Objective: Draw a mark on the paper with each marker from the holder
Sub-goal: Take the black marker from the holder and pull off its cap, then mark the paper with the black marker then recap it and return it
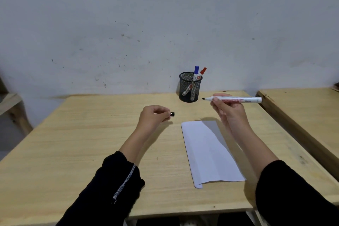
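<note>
My right hand [227,110] grips an uncapped white marker [244,100] with a black tip, held level above the table, tip pointing left. Its black cap [172,114] is pinched in the fingers of my left hand [153,117], left of the paper. A white sheet of paper [205,150] lies on the wooden table [73,152] under and in front of my right hand; I see no marks on it. A black mesh holder [189,87] stands at the table's back edge with a blue-capped marker [196,72] and a red-capped marker [203,71] in it.
A second wooden table [302,108] stands close on the right. A pale wall [165,24] rises right behind the holder. A wooden shelf edge [9,101] shows at far left.
</note>
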Demonstrator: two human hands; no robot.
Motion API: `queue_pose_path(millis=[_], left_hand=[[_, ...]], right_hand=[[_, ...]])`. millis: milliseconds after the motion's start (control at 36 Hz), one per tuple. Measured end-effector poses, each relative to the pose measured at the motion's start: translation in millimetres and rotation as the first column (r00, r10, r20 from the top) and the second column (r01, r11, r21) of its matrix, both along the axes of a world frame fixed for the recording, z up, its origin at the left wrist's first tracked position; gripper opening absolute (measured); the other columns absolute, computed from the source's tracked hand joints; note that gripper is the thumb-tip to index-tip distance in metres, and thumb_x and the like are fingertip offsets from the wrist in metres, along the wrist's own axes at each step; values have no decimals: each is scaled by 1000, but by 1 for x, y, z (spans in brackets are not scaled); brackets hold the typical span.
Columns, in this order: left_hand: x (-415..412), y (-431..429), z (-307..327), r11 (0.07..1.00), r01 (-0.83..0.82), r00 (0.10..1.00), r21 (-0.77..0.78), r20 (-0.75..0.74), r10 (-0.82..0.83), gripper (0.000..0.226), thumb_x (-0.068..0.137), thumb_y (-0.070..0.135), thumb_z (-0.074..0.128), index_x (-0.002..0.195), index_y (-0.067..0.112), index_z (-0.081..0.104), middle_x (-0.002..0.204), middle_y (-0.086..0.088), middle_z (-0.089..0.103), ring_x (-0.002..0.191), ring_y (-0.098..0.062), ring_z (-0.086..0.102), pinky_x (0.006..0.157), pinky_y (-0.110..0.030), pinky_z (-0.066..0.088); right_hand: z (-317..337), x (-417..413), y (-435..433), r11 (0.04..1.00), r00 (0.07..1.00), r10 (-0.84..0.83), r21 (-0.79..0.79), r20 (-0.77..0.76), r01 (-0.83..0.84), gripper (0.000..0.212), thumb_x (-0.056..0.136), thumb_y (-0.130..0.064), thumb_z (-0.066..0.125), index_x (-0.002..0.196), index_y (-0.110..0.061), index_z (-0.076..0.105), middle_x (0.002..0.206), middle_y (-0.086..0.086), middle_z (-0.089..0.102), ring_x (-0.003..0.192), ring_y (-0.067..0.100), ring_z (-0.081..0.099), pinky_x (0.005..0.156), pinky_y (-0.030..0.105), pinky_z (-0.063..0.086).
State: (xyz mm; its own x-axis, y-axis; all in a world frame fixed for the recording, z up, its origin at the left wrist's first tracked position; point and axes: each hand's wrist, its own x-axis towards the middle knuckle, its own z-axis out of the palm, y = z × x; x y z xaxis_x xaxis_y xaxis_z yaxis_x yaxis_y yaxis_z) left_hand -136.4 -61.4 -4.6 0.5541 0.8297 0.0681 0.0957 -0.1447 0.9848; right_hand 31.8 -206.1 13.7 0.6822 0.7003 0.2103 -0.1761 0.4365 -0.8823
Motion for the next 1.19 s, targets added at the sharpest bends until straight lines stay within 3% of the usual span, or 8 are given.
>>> queue_pose_path(millis=[111, 278, 500, 639, 778, 861, 944, 1194], left_hand=[[0, 9, 0, 986, -74, 959, 151, -260, 111, 15, 80, 0, 61, 69, 8, 68, 69, 0, 66, 63, -9, 64, 57, -17, 51], [12, 13, -2, 942, 61, 865, 329, -489, 115, 10, 76, 3, 61, 78, 1, 70, 80, -4, 66, 62, -10, 55, 50, -19, 38], [19, 15, -10, 935, 99, 855, 341, -509, 96, 28, 82, 17, 65, 107, 4, 63, 100, -11, 60, 79, -18, 55, 60, -22, 40], [4, -10, -12, 771, -47, 915, 635, -281, 288, 34, 90, 24, 58, 118, 4, 57, 116, -5, 53, 104, -19, 51, 84, -23, 37], [-11, -48, -20, 640, 280, 933, 716, -361, -5, 26, 92, 23, 50, 112, 11, 62, 115, 1, 62, 109, -15, 53, 90, -20, 38], [-9, -53, -28, 631, 383, 897, 675, -434, -81, 24, 94, 34, 48, 93, 12, 59, 107, 6, 62, 109, -11, 52, 83, -23, 41], [-6, -51, -34, 626, 388, 883, 677, -468, -42, 33, 94, 40, 46, 78, 11, 47, 85, 3, 52, 89, -11, 49, 69, -26, 37], [-1, -50, -41, 632, 384, 867, 673, -498, 2, 35, 92, 43, 47, 96, 10, 61, 94, 1, 61, 87, -15, 56, 73, -32, 47]], right_hand=[[-3, 9, -2, 994, 998, -56, -95, 19, 57, 8, 87, 0, 59, 88, -7, 62, 51, -10, 62, 61, 4, 62, 71, 14, 52], [-10, 9, -1, 979, 994, -65, -189, 86, 81, 8, 85, -2, 62, 85, -10, 64, 84, 6, 63, 78, 15, 62, 71, 16, 52], [-9, 6, 1, 970, 992, -46, -231, 118, 73, 6, 84, -4, 64, 83, -9, 65, 80, 7, 62, 76, 17, 59, 73, 24, 48], [-15, -1, 7, 969, 994, -27, -241, 102, 51, 7, 83, -5, 65, 80, -11, 66, 73, 5, 62, 68, 15, 59, 68, 21, 49], [-14, -5, 20, 972, 997, -4, -235, 77, 22, 7, 84, -3, 62, 79, -7, 64, 66, 3, 63, 60, 11, 60, 62, 17, 53], [-12, -9, 30, 968, 998, -5, -250, 58, 20, 7, 85, -1, 59, 79, -4, 62, 66, 7, 58, 57, 12, 55, 59, 16, 52], [-14, -16, 39, 960, 1000, -6, -280, 20, 11, 6, 84, 0, 57, 79, -2, 59, 64, 6, 56, 54, 12, 52, 55, 16, 50], [-37, -37, 54, 931, 992, -120, -349, -23, 105, 3, 83, 0, 53, 86, 0, 54, 64, 9, 51, 49, 13, 48, 43, 19, 41]])
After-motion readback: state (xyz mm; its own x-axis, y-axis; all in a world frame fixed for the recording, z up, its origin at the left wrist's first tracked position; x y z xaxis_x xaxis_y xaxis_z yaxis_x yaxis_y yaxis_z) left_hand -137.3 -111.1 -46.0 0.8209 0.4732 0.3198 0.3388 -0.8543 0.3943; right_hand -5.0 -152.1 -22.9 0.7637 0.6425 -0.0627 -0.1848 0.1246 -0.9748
